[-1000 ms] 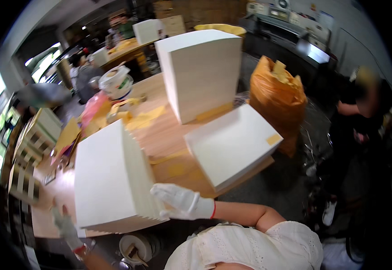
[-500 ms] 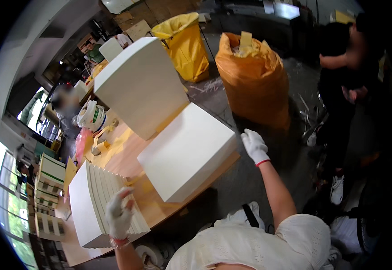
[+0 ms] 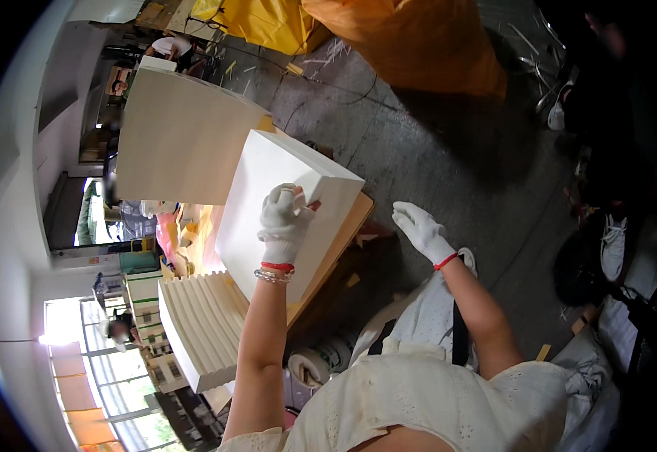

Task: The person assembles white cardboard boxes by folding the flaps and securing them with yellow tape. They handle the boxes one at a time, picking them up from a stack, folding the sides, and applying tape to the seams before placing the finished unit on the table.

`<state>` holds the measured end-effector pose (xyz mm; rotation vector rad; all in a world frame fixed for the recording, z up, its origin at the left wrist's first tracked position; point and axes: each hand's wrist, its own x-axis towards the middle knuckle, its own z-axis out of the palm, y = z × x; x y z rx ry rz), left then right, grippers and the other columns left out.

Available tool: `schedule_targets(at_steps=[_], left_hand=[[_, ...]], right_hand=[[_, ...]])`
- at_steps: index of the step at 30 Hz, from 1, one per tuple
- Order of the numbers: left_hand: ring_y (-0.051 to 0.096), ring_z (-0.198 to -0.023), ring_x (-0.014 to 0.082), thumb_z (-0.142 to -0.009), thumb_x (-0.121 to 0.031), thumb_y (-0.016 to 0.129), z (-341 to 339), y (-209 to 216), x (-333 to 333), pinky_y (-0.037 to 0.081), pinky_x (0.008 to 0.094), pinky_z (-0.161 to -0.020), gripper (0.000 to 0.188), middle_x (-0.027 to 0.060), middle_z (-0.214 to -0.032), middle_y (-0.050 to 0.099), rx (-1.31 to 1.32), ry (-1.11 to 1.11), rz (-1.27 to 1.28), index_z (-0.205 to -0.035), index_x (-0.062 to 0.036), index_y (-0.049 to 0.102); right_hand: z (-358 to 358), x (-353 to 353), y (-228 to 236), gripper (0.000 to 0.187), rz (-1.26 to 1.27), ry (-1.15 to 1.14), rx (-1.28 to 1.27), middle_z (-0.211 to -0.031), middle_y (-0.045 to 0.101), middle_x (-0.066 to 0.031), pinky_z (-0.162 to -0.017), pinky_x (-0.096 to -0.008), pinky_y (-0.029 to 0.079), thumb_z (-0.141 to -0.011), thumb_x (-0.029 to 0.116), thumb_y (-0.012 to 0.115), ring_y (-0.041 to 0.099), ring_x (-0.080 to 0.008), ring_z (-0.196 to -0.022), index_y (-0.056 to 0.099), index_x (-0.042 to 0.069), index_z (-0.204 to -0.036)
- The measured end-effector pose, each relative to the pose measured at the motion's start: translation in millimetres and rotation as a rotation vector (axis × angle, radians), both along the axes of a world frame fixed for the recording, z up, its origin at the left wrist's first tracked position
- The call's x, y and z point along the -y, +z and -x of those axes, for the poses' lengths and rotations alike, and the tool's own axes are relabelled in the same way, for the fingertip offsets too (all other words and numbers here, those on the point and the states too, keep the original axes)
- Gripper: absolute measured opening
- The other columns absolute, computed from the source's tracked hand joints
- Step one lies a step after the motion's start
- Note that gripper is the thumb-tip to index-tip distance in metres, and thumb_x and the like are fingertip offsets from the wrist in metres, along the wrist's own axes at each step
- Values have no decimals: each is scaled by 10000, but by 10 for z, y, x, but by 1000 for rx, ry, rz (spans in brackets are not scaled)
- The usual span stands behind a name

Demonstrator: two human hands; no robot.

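Observation:
My left hand point(image 3: 286, 215), in a white glove with bare fingertips, is over the upper face of a thick white stack point(image 3: 261, 177), near its right edge. Its fingers are bent, with thumb and forefinger tips apart. I see nothing held between them; whether they touch the stack I cannot tell. My right hand point(image 3: 421, 230), gloved in white with a red cuff, hangs over the floor beyond the table's right edge. Its fingers are stretched out and it holds nothing. A ridged pile of white curved pieces point(image 3: 212, 316) sits left of the stack.
Behind the stack stands a tall white block point(image 3: 185, 135) with a curved top. The wooden table edge point(image 3: 336, 252) slants past my left hand. An orange sack point(image 3: 419, 45) and a yellow bag point(image 3: 268, 22) stand on the floor ahead. Another person's shoe point(image 3: 612, 248) shows at right.
My left hand has gone from the ridged pile to above the white stack. My right hand has moved slightly away from the stack. The view has tilted and shifted downward.

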<state>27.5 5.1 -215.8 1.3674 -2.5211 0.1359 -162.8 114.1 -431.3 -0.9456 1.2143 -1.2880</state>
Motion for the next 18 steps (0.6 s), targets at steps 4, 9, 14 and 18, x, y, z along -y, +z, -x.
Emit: schedule_targets(at_steps=[4,9,14,18], left_hand=[[607,-813,136,-701,88,723,-116,5,22,552,264,-706,155,112,-1039,636,-323,117,-325,-763,42,588],[580,-838,112,-754,108,590,-51,152,-16,541,244,-755,173,103,-1047,620,-420,132,-444,-907,70,663],[587,-900,116,-756,100,551,-109,158,19,547,245,-809,305,109,-1083,604,-517,146,-583,-1032,59,677],[591,-932,124,-754,83,559,-146,115,36,537,236,-808,293,103,-1101,602,-547,140,-569,-1024,67,673]], right_hand=[[-78,13,167,379,4,70,105,-1166,640,-169,-929,-355,474,-947,246,583,613,-260,-1081,571,-22,-1215],[-150,141,849,448,-29,219,229,-1271,587,-200,-993,-354,454,-942,238,588,580,-275,-1165,530,-50,-1280],[-329,317,1126,456,37,309,281,-1239,605,-181,-976,-328,463,-942,222,584,592,-237,-1129,510,-55,-1298],[-417,447,1149,448,18,361,477,-1082,641,-110,-880,-273,494,-945,180,581,605,-126,-934,487,-69,-1305]])
